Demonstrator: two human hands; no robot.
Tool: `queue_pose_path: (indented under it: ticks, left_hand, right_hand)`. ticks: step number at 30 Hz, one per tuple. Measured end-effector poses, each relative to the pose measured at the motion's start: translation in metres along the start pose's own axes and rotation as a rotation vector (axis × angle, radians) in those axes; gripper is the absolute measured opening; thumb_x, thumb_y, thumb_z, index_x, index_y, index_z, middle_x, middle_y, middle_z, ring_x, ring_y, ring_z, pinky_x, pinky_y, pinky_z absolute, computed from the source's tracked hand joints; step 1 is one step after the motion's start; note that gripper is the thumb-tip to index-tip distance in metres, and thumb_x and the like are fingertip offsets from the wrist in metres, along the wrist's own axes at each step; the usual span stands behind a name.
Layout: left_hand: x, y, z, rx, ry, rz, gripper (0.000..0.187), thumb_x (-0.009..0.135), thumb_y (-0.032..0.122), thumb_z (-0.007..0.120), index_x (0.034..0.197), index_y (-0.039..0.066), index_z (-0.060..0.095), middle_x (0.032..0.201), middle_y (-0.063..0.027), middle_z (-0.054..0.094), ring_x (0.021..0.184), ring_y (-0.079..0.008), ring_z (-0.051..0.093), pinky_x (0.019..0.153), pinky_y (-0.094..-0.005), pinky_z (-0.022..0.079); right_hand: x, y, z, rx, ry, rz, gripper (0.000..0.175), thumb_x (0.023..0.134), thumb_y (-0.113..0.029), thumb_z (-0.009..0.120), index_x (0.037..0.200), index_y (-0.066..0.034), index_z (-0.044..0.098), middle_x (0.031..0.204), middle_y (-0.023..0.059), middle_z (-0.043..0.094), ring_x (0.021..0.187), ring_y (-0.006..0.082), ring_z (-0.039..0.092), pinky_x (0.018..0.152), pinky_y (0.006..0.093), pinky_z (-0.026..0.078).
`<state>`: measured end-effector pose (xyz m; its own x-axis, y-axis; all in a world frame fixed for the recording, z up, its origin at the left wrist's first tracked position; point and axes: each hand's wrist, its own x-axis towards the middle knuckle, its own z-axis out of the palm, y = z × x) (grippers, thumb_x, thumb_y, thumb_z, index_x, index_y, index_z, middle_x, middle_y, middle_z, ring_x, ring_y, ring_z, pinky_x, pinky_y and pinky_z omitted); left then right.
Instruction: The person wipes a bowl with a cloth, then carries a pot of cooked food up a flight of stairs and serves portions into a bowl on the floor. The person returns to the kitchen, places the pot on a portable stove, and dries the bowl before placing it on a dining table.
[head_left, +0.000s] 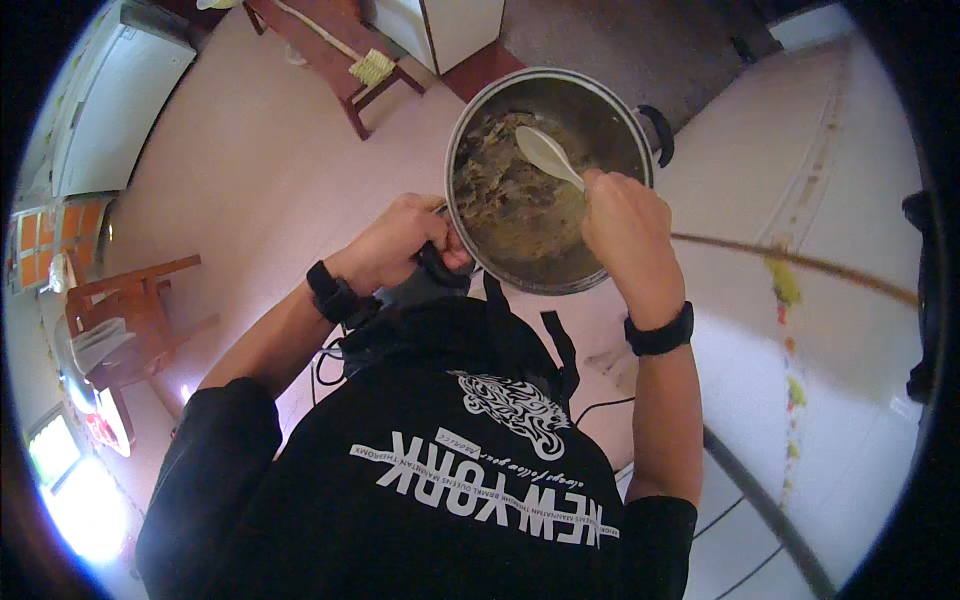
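Note:
A round metal pot (457, 135) is held up in front of me, its open top facing the camera. Brown, wet-looking food (510, 176) lies in it, piled toward the left, with murky liquid around it. My left hand (420, 232) grips the pot at its near left side, around a handle mostly hidden by the fingers. In my right hand (630, 232) is a pale serving spoon (546, 154), held by its handle. The spoon's bowl is over the food; whether it touches cannot be told. A second, dark handle (658, 135) sticks out at the pot's far right side.
A reddish wooden bench (315, 45) with a long-handled straw brush (371, 67) on it stands ahead left. Wooden furniture (135, 315) is at the left, below a white appliance (120, 105). A brown pole (795, 259) crosses before the white wall (847, 360) at right.

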<state>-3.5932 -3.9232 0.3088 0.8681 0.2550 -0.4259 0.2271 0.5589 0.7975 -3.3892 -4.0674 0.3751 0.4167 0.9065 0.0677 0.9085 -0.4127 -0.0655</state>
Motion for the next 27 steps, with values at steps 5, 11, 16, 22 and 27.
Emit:
queue_pose_path:
  ticks: [5, 11, 16, 22, 27]
  left_hand:
    - [0.002, 0.001, -0.02, 0.067, 0.039, -0.07, 0.025, 0.07, -0.008, 0.045, 0.09, -0.007, 0.061, 0.079, -0.012, 0.062, 0.068, -0.0188, 0.062, 0.063, -0.0278, 0.051]
    - [-0.002, 0.021, -0.036, 0.362, -0.094, -0.054, 0.024, 0.072, -0.009, 0.045, 0.091, -0.008, 0.06, 0.081, -0.0136, 0.062, 0.07, -0.0203, 0.062, 0.065, -0.0288, 0.051]
    - [-0.046, -0.027, -0.033, 0.169, -0.075, -0.149, 0.026, 0.071, -0.009, 0.044, 0.093, -0.008, 0.058, 0.082, -0.015, 0.062, 0.072, -0.0224, 0.062, 0.066, -0.0298, 0.052]
    - [-0.119, -0.108, -0.039, 0.303, -0.296, 0.067, 0.029, 0.069, -0.01, 0.045, 0.095, -0.007, 0.058, 0.083, -0.0143, 0.061, 0.071, -0.0222, 0.059, 0.065, -0.0312, 0.049]
    - [-0.243, -0.177, -0.046, -0.171, -0.173, -0.127, 0.031, 0.067, -0.012, 0.045, 0.095, -0.008, 0.057, 0.083, -0.014, 0.061, 0.069, -0.0216, 0.058, 0.062, -0.0292, 0.048]
  right_hand:
    - [-0.005, -0.02, 0.017, 0.054, -0.186, 0.244, 0.015, 0.083, -0.009, 0.053, 0.091, -0.0022, 0.064, 0.086, 0.0213, 0.066, 0.085, 0.0401, 0.064, 0.072, 0.049, 0.05]
    - [-0.032, -0.042, 0.024, 0.137, -0.066, 0.485, 0.017, 0.087, -0.013, 0.052, 0.093, -0.0037, 0.065, 0.087, 0.0225, 0.066, 0.087, 0.0416, 0.063, 0.075, 0.0509, 0.05]
    - [-0.116, -0.083, 0.049, 0.221, -0.034, 0.614, 0.019, 0.087, -0.015, 0.051, 0.094, -0.0042, 0.065, 0.091, 0.0213, 0.066, 0.089, 0.0415, 0.063, 0.077, 0.0506, 0.05]
    - [-0.189, -0.119, 0.068, 0.183, 0.017, 0.555, 0.014, 0.08, -0.008, 0.056, 0.084, -0.0015, 0.067, 0.084, 0.0239, 0.067, 0.085, 0.0412, 0.066, 0.072, 0.05, 0.053]
    - [-0.262, -0.192, 0.062, 0.097, -0.037, 0.422, 0.013, 0.082, -0.008, 0.055, 0.083, -0.0018, 0.067, 0.086, 0.023, 0.067, 0.085, 0.0396, 0.066, 0.073, 0.0486, 0.054]
